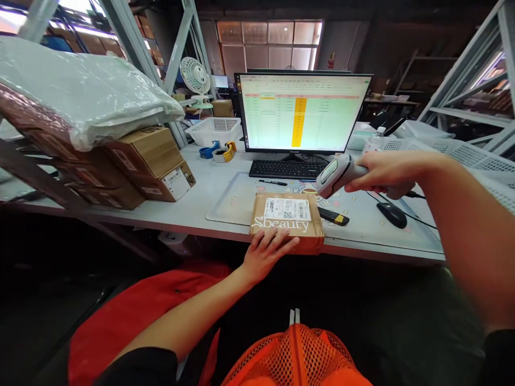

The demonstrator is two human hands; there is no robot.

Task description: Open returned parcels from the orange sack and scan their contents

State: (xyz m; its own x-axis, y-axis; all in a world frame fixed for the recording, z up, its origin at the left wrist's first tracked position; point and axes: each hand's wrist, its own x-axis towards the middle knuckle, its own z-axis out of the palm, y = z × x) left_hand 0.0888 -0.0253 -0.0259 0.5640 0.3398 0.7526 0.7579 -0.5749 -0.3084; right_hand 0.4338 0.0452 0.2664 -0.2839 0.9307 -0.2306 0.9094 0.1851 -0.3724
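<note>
Orange mesh vest (295,354) nearest camera. Flat brown cardboard box (281,228), white label (287,209) up, at pale tabletop (205,182) front edge. Left hand (263,257): fingers spread on near side. Right hand (380,169): fingers clamped round grey-white scanner (333,174), off box's far right corner.

Couldn't read the rows on the monitor (303,115), way too tiny, same with the fine print on the label (287,209). My right grip (384,169) hid part of the scanner (335,175), and the left edge chopped off some of the white bag (88,86).
</note>
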